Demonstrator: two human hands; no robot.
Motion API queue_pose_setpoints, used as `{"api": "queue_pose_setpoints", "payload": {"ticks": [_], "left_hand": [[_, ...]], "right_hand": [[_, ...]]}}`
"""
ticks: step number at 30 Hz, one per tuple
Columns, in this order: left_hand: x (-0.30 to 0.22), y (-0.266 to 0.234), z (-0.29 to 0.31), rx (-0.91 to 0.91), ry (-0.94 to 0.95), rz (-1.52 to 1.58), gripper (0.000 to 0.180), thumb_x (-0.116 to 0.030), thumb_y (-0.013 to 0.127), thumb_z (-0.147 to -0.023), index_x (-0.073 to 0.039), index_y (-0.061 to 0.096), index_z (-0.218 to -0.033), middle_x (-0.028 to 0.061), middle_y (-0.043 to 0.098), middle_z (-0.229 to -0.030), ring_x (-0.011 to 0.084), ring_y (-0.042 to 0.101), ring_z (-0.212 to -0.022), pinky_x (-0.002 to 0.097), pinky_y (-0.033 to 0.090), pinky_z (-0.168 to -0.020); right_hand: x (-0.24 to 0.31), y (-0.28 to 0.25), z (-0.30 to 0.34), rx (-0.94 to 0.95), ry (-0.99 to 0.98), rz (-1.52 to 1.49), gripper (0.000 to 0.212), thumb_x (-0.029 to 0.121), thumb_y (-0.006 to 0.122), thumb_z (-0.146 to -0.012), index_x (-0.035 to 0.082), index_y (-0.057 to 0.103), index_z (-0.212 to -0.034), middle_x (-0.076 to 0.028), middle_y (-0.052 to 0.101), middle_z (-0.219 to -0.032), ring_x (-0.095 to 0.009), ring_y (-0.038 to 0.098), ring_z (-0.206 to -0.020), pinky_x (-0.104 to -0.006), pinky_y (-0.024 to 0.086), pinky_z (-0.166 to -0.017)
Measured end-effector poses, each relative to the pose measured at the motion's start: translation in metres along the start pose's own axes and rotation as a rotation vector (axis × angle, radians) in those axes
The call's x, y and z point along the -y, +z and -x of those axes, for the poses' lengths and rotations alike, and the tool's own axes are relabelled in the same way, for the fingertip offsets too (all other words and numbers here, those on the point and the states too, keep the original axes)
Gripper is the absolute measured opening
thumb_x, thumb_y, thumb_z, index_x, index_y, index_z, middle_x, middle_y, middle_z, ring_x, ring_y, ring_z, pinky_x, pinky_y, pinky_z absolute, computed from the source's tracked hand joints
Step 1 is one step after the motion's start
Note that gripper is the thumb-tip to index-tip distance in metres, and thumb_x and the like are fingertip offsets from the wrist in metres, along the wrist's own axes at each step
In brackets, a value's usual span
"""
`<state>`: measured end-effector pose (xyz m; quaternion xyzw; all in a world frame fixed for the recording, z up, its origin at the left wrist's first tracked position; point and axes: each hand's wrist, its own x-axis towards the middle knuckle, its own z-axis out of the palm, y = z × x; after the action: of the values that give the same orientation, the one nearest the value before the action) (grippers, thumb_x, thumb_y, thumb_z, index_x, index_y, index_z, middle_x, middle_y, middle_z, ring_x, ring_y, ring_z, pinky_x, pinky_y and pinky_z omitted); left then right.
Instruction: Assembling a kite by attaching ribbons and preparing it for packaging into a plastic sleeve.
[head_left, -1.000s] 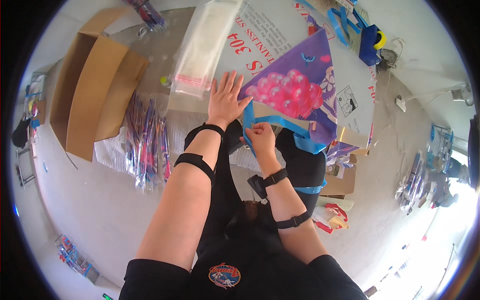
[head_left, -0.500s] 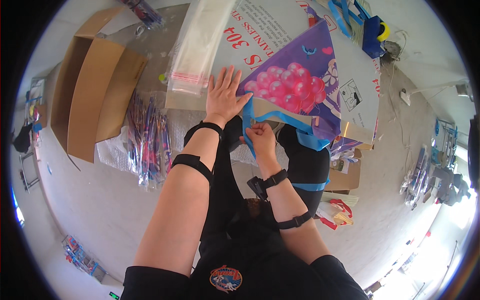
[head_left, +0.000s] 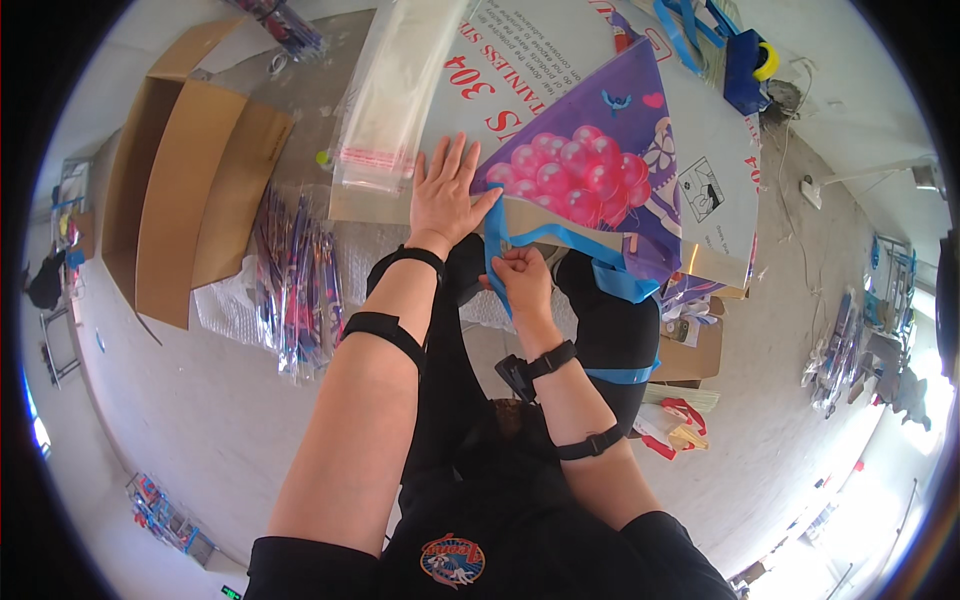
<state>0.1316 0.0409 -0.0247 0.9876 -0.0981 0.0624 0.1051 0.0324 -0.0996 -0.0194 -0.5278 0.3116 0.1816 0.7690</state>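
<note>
Ribbon pinched in right hand, left hand flat beside the purple sheet

Right hand (head_left: pixel 522 280): positioned in front of the tabletop (head_left: pixel 720 130), above the person's lap. The grip is closed in a pinch on a blue ribbon (head_left: pixel 560 234), thumb against curled fingers. A black strap encircles the wrist.

Blue ribbon: flat, narrow and plain. One length runs from beside the left thumb to the right fingertips. Another extends rightward along the near side of the sheet and folds into a loop below its near right corner.

Left hand (head_left: pixel 445 195): palm down on the near part of the tabletop, fingers spread. The grip is released. The thumb points right and lies at the upper end of the ribbon, next to the sheet's left corner.

Purple sheet (head_left: pixel 605 160): lies on the tabletop, right of the left hand. The outline is roughly triangular, with a sharp tip directed away from the person. The print shows a cluster of glossy pink balloons, a small blue bird, a pink heart and pale outlined figures along the right side. The near right corner overhangs the tabletop.

Tabletop: covered in grey material with red and dark printing. Clear plastic bags (head_left: pixel 395 90) are stacked at left. A blue tape dispenser (head_left: pixel 743 75) with a yellow roll is at far right.

Left of the tabletop: a brown cardboard box (head_left: pixel 190 190) and a bundle of clear-wrapped packages (head_left: pixel 298 280).
</note>
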Motion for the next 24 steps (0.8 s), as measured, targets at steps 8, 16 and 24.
{"api": "queue_pose_setpoints", "payload": {"ticks": [8, 16, 24], "left_hand": [[-0.003, 0.000, -0.002, -0.015, 0.006, 0.011, 0.072, -0.058, 0.049, -0.085, -0.015, 0.037, -0.142, 0.0061, 0.030, -0.149, 0.0259, 0.026, -0.138, 0.0503, 0.021, -0.111], [0.000, -0.005, -0.001, -0.029, -0.012, 0.051, 0.073, -0.057, 0.053, -0.083, -0.014, 0.038, -0.141, 0.0075, 0.031, -0.149, 0.0273, 0.027, -0.138, 0.0510, 0.021, -0.111], [-0.002, -0.005, -0.002, 0.034, -0.043, 0.064, 0.075, -0.052, 0.059, -0.080, -0.014, 0.039, -0.140, 0.0064, 0.029, -0.150, 0.0261, 0.025, -0.139, 0.0499, 0.018, -0.113]], "right_hand": [[0.006, -0.001, 0.007, -0.093, -0.093, 0.242, 0.017, -0.001, 0.062, -0.083, -0.001, 0.048, -0.093, -0.012, 0.061, -0.080, -0.022, 0.065, -0.065, -0.0295, 0.053, -0.056], [0.069, 0.011, 0.007, -0.136, -0.994, 1.128, 0.028, 0.005, 0.065, -0.073, 0.004, 0.060, -0.100, -0.014, 0.058, -0.106, -0.036, 0.052, -0.107, -0.0428, 0.043, -0.088], [0.073, 0.019, -0.034, -0.093, -1.107, 1.289, 0.025, 0.018, 0.064, -0.080, 0.012, 0.069, -0.104, -0.016, 0.053, -0.121, -0.038, 0.044, -0.120, -0.0472, 0.039, -0.098]]}}
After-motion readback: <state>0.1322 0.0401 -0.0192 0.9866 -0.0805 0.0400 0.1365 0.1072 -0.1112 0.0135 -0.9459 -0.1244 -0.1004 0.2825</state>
